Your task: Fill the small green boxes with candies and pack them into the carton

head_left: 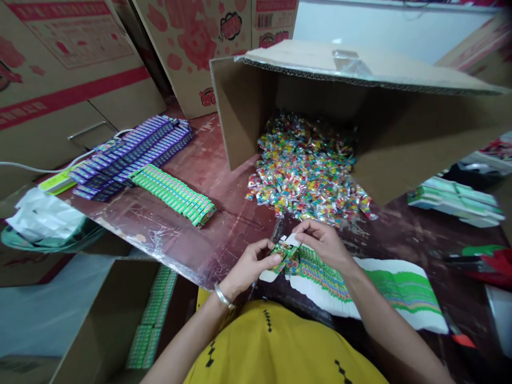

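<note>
Between my two hands is a small green printed candy box (283,252) with white flaps at its ends. My left hand (256,262) grips its left side, thumb on top and fingers bent behind. At the box's upper right end, my right hand (322,242) pinches a white flap. Under and beside my right forearm, a fanned row of flat green cartons (404,290) lies on the table. Past my hands, a heap of clear packets of colourful candy (306,170) spills from a cardboard box (400,133) tipped on its side.
Left of the heap stand a row of green boxes (176,194) and stacks of purple boxes (136,154). A bin with white paper (44,216) is at far left. Below the table edge, an open carton (96,325) holds green boxes. More flat cartons (456,200) lie at right.
</note>
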Tool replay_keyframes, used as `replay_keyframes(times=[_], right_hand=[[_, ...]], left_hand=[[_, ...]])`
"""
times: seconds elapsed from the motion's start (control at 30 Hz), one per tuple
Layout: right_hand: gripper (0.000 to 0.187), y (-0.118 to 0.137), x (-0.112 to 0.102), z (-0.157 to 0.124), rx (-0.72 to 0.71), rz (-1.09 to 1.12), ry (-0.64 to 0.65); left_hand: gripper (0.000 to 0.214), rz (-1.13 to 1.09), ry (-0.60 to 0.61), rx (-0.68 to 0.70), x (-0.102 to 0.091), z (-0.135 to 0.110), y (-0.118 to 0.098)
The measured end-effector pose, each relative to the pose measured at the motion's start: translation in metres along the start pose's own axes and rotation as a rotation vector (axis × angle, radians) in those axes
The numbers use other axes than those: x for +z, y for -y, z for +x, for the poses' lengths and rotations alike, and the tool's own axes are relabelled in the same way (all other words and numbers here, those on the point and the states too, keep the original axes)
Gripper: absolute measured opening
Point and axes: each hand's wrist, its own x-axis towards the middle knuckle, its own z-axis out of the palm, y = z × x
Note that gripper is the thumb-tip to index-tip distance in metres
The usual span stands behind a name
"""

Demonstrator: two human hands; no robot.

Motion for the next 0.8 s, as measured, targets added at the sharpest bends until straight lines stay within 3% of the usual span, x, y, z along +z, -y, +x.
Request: replay_keyframes(times=[0.1,0.2,0.3,0.37,0.47,0.63,0.8], right_hand=[[0.01,0.006,0.008,0.002,-0.036,0.055,0.008],[0.01,0.008,0.017,0.004,-0.06,0.06,0.023],[0.009,0.01,0.024,0.006,-0.107,0.0,0.025],[0.009,0.013,0.026,0.005,-0.186,-0.116,-0.041],[0.028,0.019,0.029,0.0,-0.285,-0.35,-0.136],[0.043,0.021,0.039,-0.01,-0.169,-0.426,0.149],[0.016,0.019,0.036,-0.005,0.012,-0.249,0.266]], left_hand=[[0.045,-0.417,0.22,-0.087,-0.005,-0.006,-0.006],[0.052,-0.607,0.337,-0.122,-0.004,-0.009,-0.006],[0.048,-0.588,0.279,-0.095,-0.001,-0.01,-0.006],[0.048,-0.575,0.23,-0.083,-0.002,-0.009,-0.005],[0.045,-0.565,0.164,-0.072,-0.008,-0.007,-0.004],[0.045,-0.566,0.119,-0.056,-0.017,-0.007,0.0],[0.046,-0.456,0.118,-0.069,-0.017,-0.01,-0.002]])
